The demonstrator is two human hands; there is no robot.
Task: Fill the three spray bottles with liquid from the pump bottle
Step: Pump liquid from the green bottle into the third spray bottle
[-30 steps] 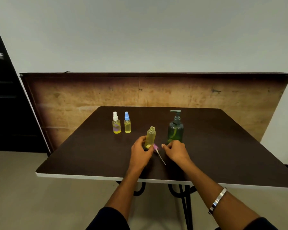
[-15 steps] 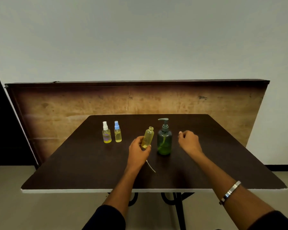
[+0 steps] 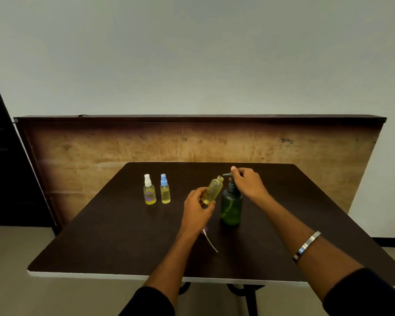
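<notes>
Both hands meet at centre frame: the left hand (image 3: 197, 207) is wrapped round the base of an uncapped spray bottle (image 3: 213, 189), tilting its open neck toward the spout of the green pump bottle (image 3: 231, 205), while the right hand (image 3: 246, 182) rests curled on the pump head, fingers bent over it. Two capped spray bottles, white-topped (image 3: 149, 190) and blue-topped (image 3: 165, 189), stand side by side further left on the dark table (image 3: 100, 236), both showing yellow liquid. A removed sprayer (image 3: 209, 239) with its dip tube lies below the left wrist. Small, clear plastic, the held bottle looks light and likely slippery if liquid spills; a low grip leaves the neck clear.
</notes>
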